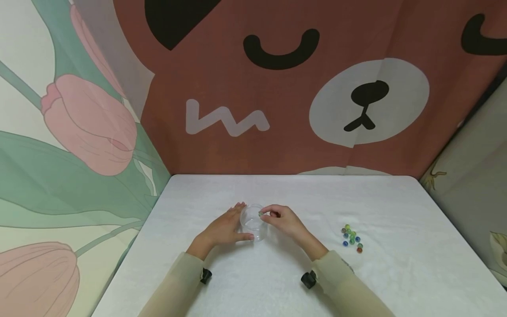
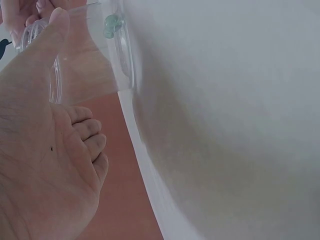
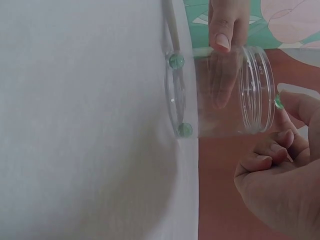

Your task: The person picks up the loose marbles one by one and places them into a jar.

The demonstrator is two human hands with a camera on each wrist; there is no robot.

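Note:
A clear plastic jar (image 1: 253, 224) with a ridged rim stands upright on the white-covered table. My left hand (image 1: 227, 226) holds it from the left, thumb in front and fingers behind. Between thumb and index finger, my right hand (image 1: 286, 221) pinches a green marble (image 3: 279, 101) right at the jar's mouth. Its other fingers are curled in. Through the wall, green marbles (image 3: 176, 61) show at the bottom of the jar. To the right of the right hand lies a loose group of marbles (image 1: 352, 241) in green, blue, yellow and reddish brown.
The white cloth (image 1: 404, 229) covers the table under everything. A brown bear-print curtain (image 1: 222, 154) hangs behind its far edge, with a tulip-print one (image 1: 91, 127) at left. Dark wrist cameras (image 1: 309, 279) sit at both sleeve cuffs.

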